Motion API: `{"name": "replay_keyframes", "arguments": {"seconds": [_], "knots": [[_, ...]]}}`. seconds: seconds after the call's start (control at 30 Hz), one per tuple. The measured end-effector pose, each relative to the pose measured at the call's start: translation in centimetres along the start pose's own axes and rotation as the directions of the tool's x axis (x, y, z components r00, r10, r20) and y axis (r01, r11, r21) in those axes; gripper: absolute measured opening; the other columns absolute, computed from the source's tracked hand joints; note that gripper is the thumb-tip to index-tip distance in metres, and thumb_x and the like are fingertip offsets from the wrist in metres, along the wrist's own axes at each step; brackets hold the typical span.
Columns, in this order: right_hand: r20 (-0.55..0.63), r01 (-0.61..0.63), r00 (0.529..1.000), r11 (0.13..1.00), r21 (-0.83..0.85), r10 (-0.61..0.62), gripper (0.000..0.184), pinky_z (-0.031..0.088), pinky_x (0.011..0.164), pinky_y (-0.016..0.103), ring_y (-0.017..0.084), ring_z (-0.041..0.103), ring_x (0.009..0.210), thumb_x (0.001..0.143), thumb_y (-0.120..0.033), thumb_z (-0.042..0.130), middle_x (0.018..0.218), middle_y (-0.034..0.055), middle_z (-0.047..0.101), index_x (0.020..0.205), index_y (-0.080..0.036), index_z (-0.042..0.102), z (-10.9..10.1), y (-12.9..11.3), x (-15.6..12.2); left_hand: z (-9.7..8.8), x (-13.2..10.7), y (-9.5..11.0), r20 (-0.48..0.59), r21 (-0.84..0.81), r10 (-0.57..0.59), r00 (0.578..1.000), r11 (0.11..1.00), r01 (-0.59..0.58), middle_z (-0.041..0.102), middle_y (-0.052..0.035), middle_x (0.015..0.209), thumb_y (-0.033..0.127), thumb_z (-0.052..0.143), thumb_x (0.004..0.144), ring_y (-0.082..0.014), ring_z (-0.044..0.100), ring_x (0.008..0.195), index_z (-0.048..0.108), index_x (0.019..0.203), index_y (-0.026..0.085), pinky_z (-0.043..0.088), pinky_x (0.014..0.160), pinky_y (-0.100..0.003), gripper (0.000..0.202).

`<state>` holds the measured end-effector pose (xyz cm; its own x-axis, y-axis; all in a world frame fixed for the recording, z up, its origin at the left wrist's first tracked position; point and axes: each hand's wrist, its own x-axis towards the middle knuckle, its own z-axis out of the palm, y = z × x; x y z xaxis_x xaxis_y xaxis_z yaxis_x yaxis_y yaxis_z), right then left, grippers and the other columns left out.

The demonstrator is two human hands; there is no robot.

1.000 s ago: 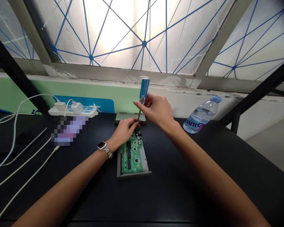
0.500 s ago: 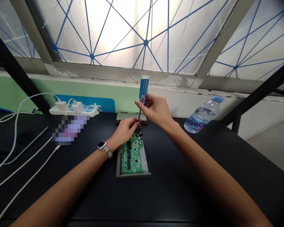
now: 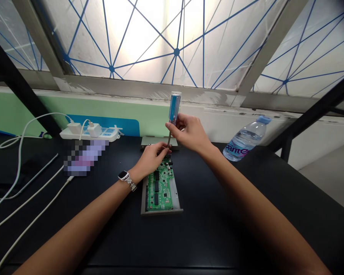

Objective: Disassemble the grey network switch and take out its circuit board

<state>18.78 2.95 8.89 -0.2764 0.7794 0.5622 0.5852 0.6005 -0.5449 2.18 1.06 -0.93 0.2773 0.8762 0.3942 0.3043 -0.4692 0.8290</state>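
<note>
A screwdriver (image 3: 174, 108) with a clear and blue handle stands nearly upright over the far end of a green circuit board (image 3: 163, 189). My right hand (image 3: 189, 131) is closed, thumb and fingers gripping the lower part of the handle. Down at the shaft's lower end, my left hand (image 3: 154, 157) pinches around it with thumb and forefinger. The screwdriver's tip is hidden by these fingers. The board sits in an open grey metal tray (image 3: 176, 196) lying lengthwise on the black table.
Behind the tray lies a grey metal cover (image 3: 147, 142) by the wall. A water bottle (image 3: 243, 141) stands at the right. On the left are a power strip (image 3: 111, 133) with plugged-in chargers, a blurred-out phone (image 3: 84, 158) and white cables (image 3: 34, 220).
My right hand has shifted slightly to the right, and the screwdriver's handle has turned a little. My left hand and the board have stayed where they were.
</note>
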Motion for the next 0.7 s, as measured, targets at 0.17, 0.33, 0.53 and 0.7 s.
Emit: {"name": "replay_keyframes", "arguments": {"seconds": [0.17,0.33,0.53,0.7], "knots": [[0.181,-0.054,0.984,0.968,0.246,0.009,0.031,0.050,0.060,0.028,0.015,0.065,0.065,0.092,-0.049,0.067,0.072,0.0005,0.063,0.085,-0.020,0.059,-0.7,1.0,0.3,0.0,0.0,-0.1,-0.007,-0.066,0.058,0.998,0.996,-0.058,0.074,-0.0108,0.128,0.026,0.053,0.101,-0.0253,0.069,0.121,0.068,0.126,0.018,0.052,0.107,-0.039,0.030],[0.267,-0.096,0.964,0.936,0.339,0.002,0.033,0.056,0.054,0.025,0.015,0.068,0.067,0.089,-0.050,0.071,0.081,0.0010,0.063,0.086,-0.019,0.060,-1.3,1.1,0.4,0.1,0.1,-0.5,0.009,-0.187,0.025,1.000,0.982,-0.023,0.078,-0.0112,0.116,0.027,0.057,0.099,-0.0255,0.074,0.112,0.070,0.122,0.015,0.055,0.104,-0.040,0.028],[0.334,-0.193,0.941,0.904,0.382,0.059,0.029,0.057,0.052,0.024,0.014,0.068,0.068,0.088,-0.045,0.074,0.086,0.0023,0.064,0.094,-0.019,0.063,-1.4,0.9,0.3,0.1,0.1,-0.1,-0.032,-0.196,-0.018,0.999,0.981,0.011,0.081,-0.0103,0.106,0.028,0.063,0.095,-0.0263,0.077,0.103,0.074,0.111,0.015,0.059,0.097,-0.040,0.023],[0.405,-0.278,0.907,0.887,0.368,0.117,0.024,0.054,0.055,0.024,0.013,0.065,0.063,0.077,-0.031,0.084,0.073,0.0006,0.066,0.084,-0.016,0.067,-0.5,2.0,0.3,0.1,0.3,0.1,-0.069,-0.215,-0.038,0.997,0.976,0.022,0.081,-0.0103,0.106,0.027,0.066,0.092,-0.0276,0.077,0.102,0.078,0.108,0.014,0.060,0.097,-0.042,0.024]]}}
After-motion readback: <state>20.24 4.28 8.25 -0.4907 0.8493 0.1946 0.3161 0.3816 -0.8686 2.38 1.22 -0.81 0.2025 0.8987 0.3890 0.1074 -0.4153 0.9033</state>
